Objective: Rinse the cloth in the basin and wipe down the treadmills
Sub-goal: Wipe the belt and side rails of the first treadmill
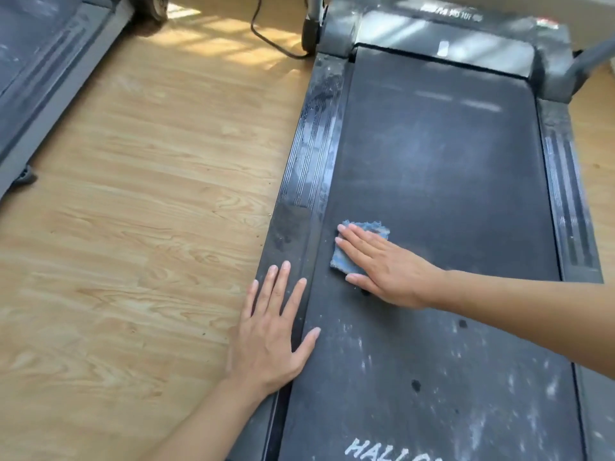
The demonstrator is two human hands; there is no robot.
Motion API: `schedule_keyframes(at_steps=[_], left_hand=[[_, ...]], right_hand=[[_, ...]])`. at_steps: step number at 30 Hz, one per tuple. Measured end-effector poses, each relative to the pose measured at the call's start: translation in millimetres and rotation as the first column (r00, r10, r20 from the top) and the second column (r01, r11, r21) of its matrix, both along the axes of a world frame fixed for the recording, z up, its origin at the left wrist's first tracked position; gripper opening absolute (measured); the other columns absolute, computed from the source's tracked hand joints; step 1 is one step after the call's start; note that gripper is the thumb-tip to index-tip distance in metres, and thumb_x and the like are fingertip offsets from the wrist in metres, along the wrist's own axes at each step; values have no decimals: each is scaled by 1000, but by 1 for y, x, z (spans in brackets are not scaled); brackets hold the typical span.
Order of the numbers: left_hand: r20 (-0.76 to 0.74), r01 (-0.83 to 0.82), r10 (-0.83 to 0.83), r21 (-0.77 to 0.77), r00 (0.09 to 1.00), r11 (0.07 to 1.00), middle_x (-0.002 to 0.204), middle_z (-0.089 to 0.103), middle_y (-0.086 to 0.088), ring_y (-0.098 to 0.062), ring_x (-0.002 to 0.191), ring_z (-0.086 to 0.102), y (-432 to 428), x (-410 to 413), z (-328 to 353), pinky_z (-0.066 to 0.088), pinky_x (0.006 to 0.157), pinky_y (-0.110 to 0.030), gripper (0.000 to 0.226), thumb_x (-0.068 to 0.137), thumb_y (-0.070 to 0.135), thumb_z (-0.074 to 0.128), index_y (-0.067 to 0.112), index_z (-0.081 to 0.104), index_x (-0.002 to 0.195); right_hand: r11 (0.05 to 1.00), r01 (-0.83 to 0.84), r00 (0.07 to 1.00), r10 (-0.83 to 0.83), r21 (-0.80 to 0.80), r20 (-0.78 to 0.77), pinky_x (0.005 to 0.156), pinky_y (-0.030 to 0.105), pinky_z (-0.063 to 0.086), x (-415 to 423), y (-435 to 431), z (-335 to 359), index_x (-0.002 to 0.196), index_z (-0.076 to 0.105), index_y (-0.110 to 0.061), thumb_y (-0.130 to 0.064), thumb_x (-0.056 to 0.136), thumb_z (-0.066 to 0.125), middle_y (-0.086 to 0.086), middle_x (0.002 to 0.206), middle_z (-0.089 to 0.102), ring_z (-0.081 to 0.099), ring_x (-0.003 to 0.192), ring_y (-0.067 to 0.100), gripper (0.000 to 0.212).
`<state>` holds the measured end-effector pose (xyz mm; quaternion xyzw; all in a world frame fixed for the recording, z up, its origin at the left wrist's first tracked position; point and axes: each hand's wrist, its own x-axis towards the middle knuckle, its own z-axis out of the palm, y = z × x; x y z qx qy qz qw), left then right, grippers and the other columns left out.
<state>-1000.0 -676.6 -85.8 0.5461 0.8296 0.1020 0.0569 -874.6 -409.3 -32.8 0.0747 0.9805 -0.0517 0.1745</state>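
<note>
Over on the far left: a dusty grey second treadmill (43,78), cut off by the frame edge, just a corner of deck and side rail in view. Right of that, a wide strip of light wood-grain laminate floor (149,211) with sun patches at the far end, plus a black power cable (266,38) looping across it toward the far end of the main machine.

Next, the left hand (273,334), near side, palm down on the black ribbed left side rail (312,154) of the big dark grey treadmill (339,31). Fingers straight and spread, gripping nothing, thumb tip right at the belt edge. Pretty grimy rail tbh, dust and scuffs all along the ribs.

Just right of the rail, on the left part of the black running belt (449,194): the small blue fuzzy cloth (369,228), folded into a rough square, flat on the belt. On top of it the right hand (386,271), palm down, fingers straight and close together, pressing the cloth onto the belt, not curled round it. Fingertips toward the rail, forearm in from the right edge of the frame.

Dusty belt too: pale smears in the middle, white speckles (466,377) and a couple of dark spots on the near part, white lettering (382,450) starting "HALL" at the near edge, rest cut off.

At the far end, a grey motor cover (449,38) with blurry, unreadable print. Far right, the matching black ribbed right side rail (565,201) and a grey upright post (589,61) slanting up out of frame.
</note>
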Motion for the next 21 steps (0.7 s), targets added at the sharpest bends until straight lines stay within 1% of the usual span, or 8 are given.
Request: schedule_keyframes(at_steps=[3, 7, 10, 12, 14, 16, 19, 21], left_hand=[[-1, -1, 1, 4, 1000, 1000, 180, 7, -7, -25, 166, 7, -5, 1, -4, 19, 132, -53, 72, 104, 49, 45, 19, 29, 168], [52, 10, -14, 81, 999, 997, 179, 15, -6, -23, 166, 13, -7, 1, -8, 23, 130, -53, 64, 105, 28, 39, 13, 33, 167], [68, -10, 3, 91, 998, 996, 179, 15, -4, -22, 166, 13, -2, 2, -6, 22, 130, -51, 64, 104, 25, 39, 12, 33, 167], [67, -22, 17, 84, 998, 996, 179, 15, -4, -21, 166, 11, -1, 0, -5, 22, 131, -51, 65, 104, 24, 40, 12, 31, 167], [54, -26, 23, 62, 998, 998, 179, 14, -5, -21, 166, 10, -3, 0, -6, 22, 132, -51, 64, 104, 22, 40, 11, 31, 167], [34, -26, 24, 52, 999, 998, 179, 13, -5, -22, 166, 10, -7, 1, -7, 23, 131, -52, 64, 105, 22, 39, 11, 29, 168], [31, -14, 13, 41, 999, 999, 179, 10, -5, -23, 166, 7, -6, 3, -9, 22, 132, -52, 66, 105, 22, 41, 12, 25, 169], [27, -17, 15, 48, 1000, 999, 179, 10, -6, -23, 166, 8, -7, 2, -11, 22, 132, -52, 68, 104, 20, 43, 12, 24, 169]], right_hand=[[990, 129, 991, -130, -51, -29, 130, 49, 7, 16, -50, -24, 165, -5, -9, -64, 106, 17, 10, 172, -18, -22, 158, 23, 83], [980, -127, 990, 134, -156, 38, 129, 51, 8, 54, -127, -23, 164, -5, -7, -69, 105, 23, 11, 172, -16, -20, 158, 26, 90], [953, -282, 959, 282, -114, -18, 130, 47, 6, 46, -94, -23, 165, -2, -10, -71, 104, 25, 9, 173, -10, -14, 160, 24, 90], [978, -202, 979, 199, -57, -52, 130, 46, 8, 22, -59, -25, 166, 0, -11, -72, 104, 25, 8, 174, -7, -10, 160, 23, 90], [1000, -9, 997, 9, 2, -73, 129, 47, 13, -6, -25, -27, 166, -1, -12, -75, 103, 20, 7, 173, -9, -12, 160, 22, 92], [991, 132, 990, -131, 25, -47, 129, 47, 11, -29, 0, -28, 165, -5, -13, -76, 102, 17, 5, 173, -13, -16, 159, 20, 92], [977, 211, 977, -211, -19, -8, 130, 49, 5, -41, -8, -23, 164, -10, -8, -82, 95, 12, 11, 171, -19, -23, 157, 24, 103], [983, 154, 988, -150, -104, 42, 129, 51, 0, -17, -56, -17, 162, -12, -4, -86, 93, 14, 17, 168, -24, -28, 155, 28, 110]])
